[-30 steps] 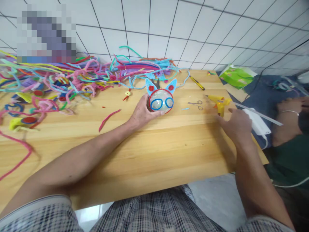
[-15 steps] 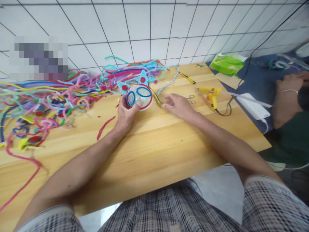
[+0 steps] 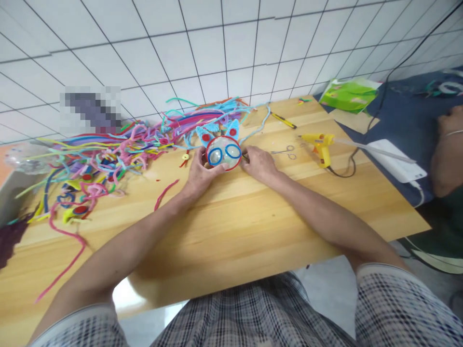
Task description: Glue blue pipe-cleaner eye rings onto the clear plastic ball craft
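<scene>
My left hand [image 3: 202, 171] grips a clear round ball craft [image 3: 224, 166] by its left side, thumb across the front. The craft has a red rim, two blue rings like eyes and two light-blue fuzzy ears with red discs. Close against the ball's right side is my right hand [image 3: 258, 163], its fingers curled together. A bit of something dark shows at those fingertips, mostly hidden, and I cannot make out what it is. Right of this hand lie small scissors [image 3: 287, 152].
Pipe cleaners [image 3: 137, 140] in many colours heap along the wall at left. A yellow glue gun [image 3: 320, 147] with a cord rests at right, a yellow cutter [image 3: 284, 120] behind. A white power strip [image 3: 398, 161] and a green packet [image 3: 349, 95] lie near another person's arm [image 3: 448, 159].
My right hand has moved in to the ball's side, closing where a dark-and-yellow strip lay. The ball is turned more squarely toward me. The view has shifted left.
</scene>
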Demonstrator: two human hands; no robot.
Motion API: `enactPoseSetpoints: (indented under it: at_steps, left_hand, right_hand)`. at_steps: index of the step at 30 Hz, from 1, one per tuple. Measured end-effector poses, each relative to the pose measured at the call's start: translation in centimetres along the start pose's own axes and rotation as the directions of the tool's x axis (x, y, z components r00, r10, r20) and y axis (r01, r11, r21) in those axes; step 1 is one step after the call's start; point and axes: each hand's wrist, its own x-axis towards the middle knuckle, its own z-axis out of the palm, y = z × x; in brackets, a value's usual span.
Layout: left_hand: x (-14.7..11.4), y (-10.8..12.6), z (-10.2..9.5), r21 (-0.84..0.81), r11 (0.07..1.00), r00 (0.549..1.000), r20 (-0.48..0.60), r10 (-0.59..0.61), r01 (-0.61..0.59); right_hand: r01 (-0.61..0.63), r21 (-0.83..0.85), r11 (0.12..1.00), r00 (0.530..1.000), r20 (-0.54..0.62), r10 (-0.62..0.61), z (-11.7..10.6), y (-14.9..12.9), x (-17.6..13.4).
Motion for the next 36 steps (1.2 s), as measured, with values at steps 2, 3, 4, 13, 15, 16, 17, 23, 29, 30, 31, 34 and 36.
enactPoseSetpoints:
  at_steps: [2, 3, 4, 13, 15, 16, 17, 23, 29, 30, 31, 34, 36]
  left_hand:
    - [1.0, 0.0, 0.4, -0.017, 0.999, 0.999, -0.004, 0.034, -0.034]
    - [1.6, -0.2, 0.7, -0.025, 0.999, 0.999, -0.006, 0.039, -0.039]
    - [2.1, -0.3, 0.9, -0.042, 0.999, 0.999, 0.0, 0.034, -0.034]
    - [3.2, -1.7, 1.4, -0.109, 0.994, 0.999, 0.032, -0.018, 0.021]
    - [3.0, -1.7, 1.3, -0.1, 0.995, 0.999, 0.039, -0.013, 0.017]
    - [2.9, -1.6, 1.3, -0.098, 0.995, 0.999, 0.041, -0.01, 0.014]
    - [2.8, -1.6, 1.3, -0.1, 0.995, 0.999, 0.04, -0.007, 0.011]
    - [2.8, -1.5, 1.7, -0.091, 0.996, 1.0, -0.004, -0.022, 0.022]
    - [2.8, -1.9, 2.0, -0.127, 0.992, 1.0, 0.023, -0.021, 0.023]
    - [2.8, -2.0, 1.9, -0.136, 0.99, 0.999, 0.041, -0.016, 0.022]
    - [2.8, -2.0, 1.9, -0.136, 0.991, 0.998, 0.057, -0.01, 0.018]
    - [2.7, -2.2, 1.7, -0.084, 0.997, 0.998, 0.069, 0.008, -0.002]
    - [2.6, -2.5, 1.7, -0.053, 0.999, 0.999, 0.046, 0.015, -0.013]
  right_hand:
    - [0.005, 0.015, 1.0, 1.0, -0.018, -0.005, 0.2, 0.2, 0.0]
    - [0.019, 0.025, 0.999, 0.999, -0.028, -0.019, 0.3, 0.4, 0.1]
    - [0.044, 0.043, 0.998, 0.998, -0.037, -0.043, 0.4, 0.7, 0.1]
    - [0.224, 0.4, 0.889, 0.974, -0.118, -0.192, 1.9, 1.8, 0.0]
    - [0.204, 0.398, 0.894, 0.978, -0.118, -0.17, 1.9, 1.8, 0.0]
    - [0.194, 0.395, 0.898, 0.98, -0.119, -0.159, 1.8, 1.8, 0.0]
    - [0.186, 0.393, 0.9, 0.981, -0.12, -0.151, 1.8, 1.8, 0.0]
    - [0.186, 0.368, 0.911, 0.981, -0.114, -0.154, 1.3, 2.3, 0.4]
    - [0.204, 0.328, 0.923, 0.979, -0.065, -0.193, 1.0, 2.7, 0.3]
    - [0.198, 0.335, 0.921, 0.98, -0.062, -0.188, 1.0, 2.8, 0.3]
    - [0.191, 0.347, 0.918, 0.982, -0.062, -0.181, 1.0, 2.8, 0.2]
    - [0.165, 0.384, 0.909, 0.986, -0.067, -0.151, 1.2, 2.8, 0.1]
    - [0.156, 0.388, 0.908, 0.988, -0.065, -0.142, 1.4, 2.7, 0.2]
